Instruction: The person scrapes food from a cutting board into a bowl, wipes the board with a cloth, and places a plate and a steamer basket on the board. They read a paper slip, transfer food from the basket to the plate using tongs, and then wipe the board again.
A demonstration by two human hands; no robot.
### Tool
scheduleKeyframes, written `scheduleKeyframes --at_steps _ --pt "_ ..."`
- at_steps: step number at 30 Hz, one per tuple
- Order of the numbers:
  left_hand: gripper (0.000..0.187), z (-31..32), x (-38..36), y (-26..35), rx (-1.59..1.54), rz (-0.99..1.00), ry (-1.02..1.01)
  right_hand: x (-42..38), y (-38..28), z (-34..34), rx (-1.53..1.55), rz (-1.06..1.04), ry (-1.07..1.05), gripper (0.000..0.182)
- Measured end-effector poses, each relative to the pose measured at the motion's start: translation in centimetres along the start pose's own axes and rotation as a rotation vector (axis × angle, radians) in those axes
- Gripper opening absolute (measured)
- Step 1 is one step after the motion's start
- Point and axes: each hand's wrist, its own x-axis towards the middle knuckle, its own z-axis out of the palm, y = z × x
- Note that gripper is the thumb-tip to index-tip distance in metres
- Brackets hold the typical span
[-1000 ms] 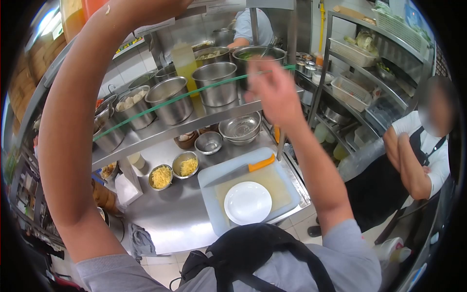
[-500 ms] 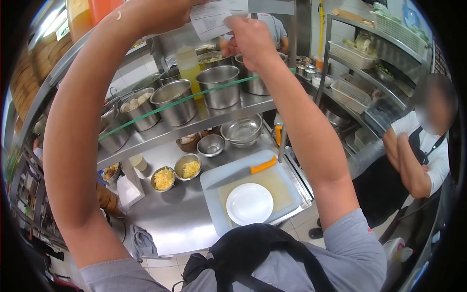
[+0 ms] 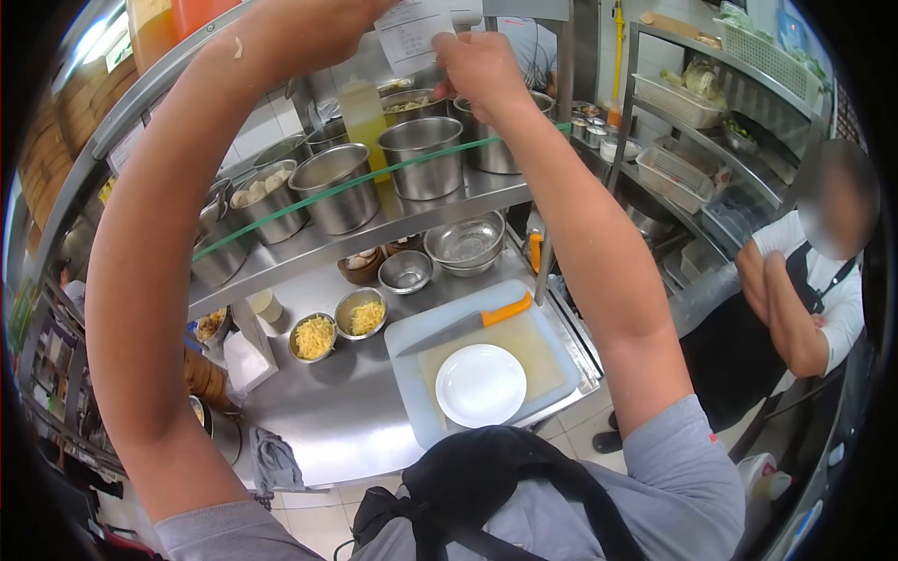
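Note:
Raised to the top of the head view, my right hand [image 3: 479, 73] pinches the lower right edge of a printed paper slip [image 3: 409, 42]. My left hand [image 3: 348, 21] is beside the slip's left edge, its fingers cut off by the frame's top, so its grip is hidden. More white paper shows just behind the slip. Far below both hands, a white plate [image 3: 481, 385] rests on a pale cutting board [image 3: 412, 393]. A knife with an orange handle [image 3: 506, 311] lies across the board behind the plate.
Steel pots [image 3: 421, 168] and a bottle of yellow liquid [image 3: 363, 117] stand on the raised shelf. Below are bowls of yellow shreds [image 3: 313, 338] and a grey cloth [image 3: 273, 460]. A person with folded arms [image 3: 781, 290] stands at right, near a rack [image 3: 636, 93] of baskets.
The slip and both hands have shifted slightly right, and the slip hangs straighter. My right hand's lower fingers have drawn in. The plate, knife and bowls stay where they were.

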Motion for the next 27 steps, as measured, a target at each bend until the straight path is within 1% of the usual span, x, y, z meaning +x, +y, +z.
scheduleKeyframes --at_steps 3,7,9,10,11,12,13,15,16,18,19,20,22,23,24,25,26,27 --pt "0.043 1.1 0.5 -0.7 0.004 -0.014 -0.015 0.1 0.1 0.1 -0.007 -0.016 -0.008 0.027" --pt "0.043 0.8 0.3 -0.3 0.005 -0.013 -0.026 0.0 -0.1 0.2 -0.030 -0.024 0.004 0.028" --pt "0.042 0.2 -0.1 0.2 -0.013 -0.011 0.024 0.0 -0.1 0.2 -0.035 -0.020 0.006 0.029" --pt "0.042 0.9 0.0 -0.2 -0.014 -0.013 0.025 0.1 0.1 0.2 -0.036 -0.020 0.005 0.029" --pt "0.042 2.1 0.2 -0.8 -0.003 0.010 0.073 0.3 0.3 0.2 -0.022 -0.011 0.007 0.029" --pt "0.041 2.1 0.2 -0.7 0.010 0.032 0.122 0.3 0.3 0.3 -0.008 -0.003 0.009 0.030" --pt "0.041 2.0 0.3 -0.7 0.011 0.030 0.121 0.3 0.3 0.1 -0.008 -0.004 0.006 0.030" --pt "0.040 1.4 0.5 -0.5 -0.086 -0.127 -0.048 0.1 0.1 0.0 -0.082 0.062 0.014 0.035" --pt "0.040 1.8 0.6 -0.7 -0.070 -0.138 -0.060 -0.1 0.1 -0.1 -0.066 0.057 -0.001 0.035" --pt "0.036 3.8 0.2 -1.1 -0.080 -0.028 0.178 -0.2 -0.2 -0.1 -0.075 0.102 -0.013 0.044" --pt "0.029 4.1 0.3 -0.4 0.050 0.026 0.151 -0.1 -0.2 0.0 -0.128 0.111 -0.011 0.048" --pt "0.025 5.2 0.3 0.8 0.133 0.000 0.245 0.2 0.7 -0.2 -0.091 0.040 0.004 0.053" --pt "0.027 6.0 0.5 3.5 0.162 -0.224 0.303 0.3 1.0 -0.2 -0.095 0.024 -0.033 0.050" --pt "0.027 7.0 0.8 4.1 0.177 -0.242 0.292 0.4 1.1 -0.2 -0.113 0.031 -0.048 0.048" --pt "0.031 8.2 1.0 4.6 0.207 -0.329 0.374 0.6 1.3 -0.1 -0.109 0.025 -0.071 0.048" --pt "0.036 9.2 1.2 5.0 0.236 -0.413 0.459 0.8 1.6 0.0 -0.115 0.031 -0.085 0.043" --pt "0.036 10.1 1.6 5.4 0.244 -0.427 0.455 0.9 1.7 0.2 -0.123 0.038 -0.096 0.039" --pt "0.039 10.8 2.0 5.8 0.263 -0.453 0.518 0.8 1.6 0.2 -0.125 0.035 -0.110 0.039"
